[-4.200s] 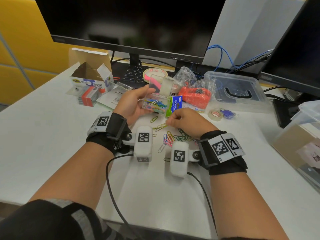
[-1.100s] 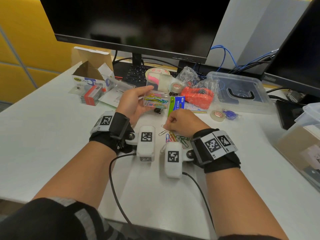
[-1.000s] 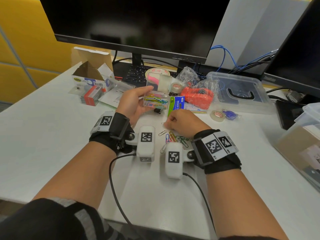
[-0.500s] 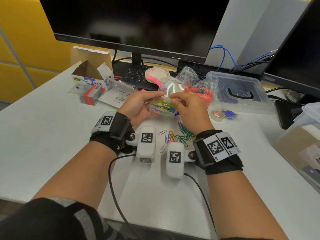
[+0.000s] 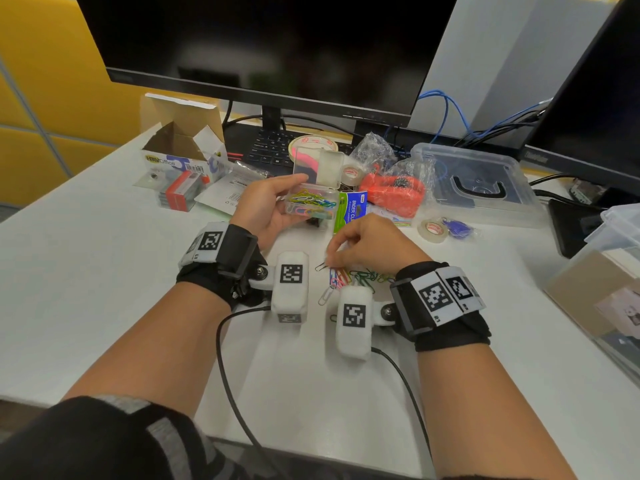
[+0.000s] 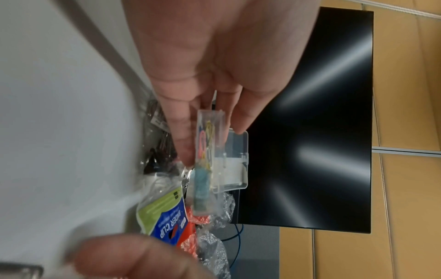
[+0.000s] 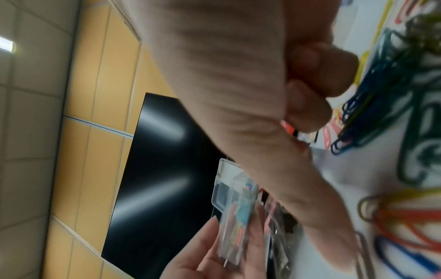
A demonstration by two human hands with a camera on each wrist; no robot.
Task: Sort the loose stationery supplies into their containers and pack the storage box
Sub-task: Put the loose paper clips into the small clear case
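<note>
My left hand [image 5: 277,207] holds a small clear case [image 5: 313,206] above the desk, lid standing open, with several coloured paper clips inside. The left wrist view shows the case [image 6: 207,151] edge-on between thumb and fingers. More loose paper clips [image 5: 360,277] lie on the white desk between my wrists. My right hand [image 5: 330,261] is down over that pile with curled fingers, the tips pinching a dark clip [image 5: 322,266] at its left edge. In the right wrist view the clips [image 7: 381,94] are blurred. A clear storage box [image 5: 485,188] with a black handle sits at the back right.
Behind the case lie a binder clip pack [image 5: 351,209], an orange item in a plastic bag [image 5: 394,192] and tape rolls [image 5: 433,230]. An open cardboard box [image 5: 183,147] and staple boxes [image 5: 180,192] stand at the left, a keyboard [image 5: 270,147] under the monitor, and a clear bin [image 5: 606,289] at the right edge.
Half a second ago my right hand was up at the case's opening; it has dropped back onto the clip pile. The left hand still holds the case, now held more level.
</note>
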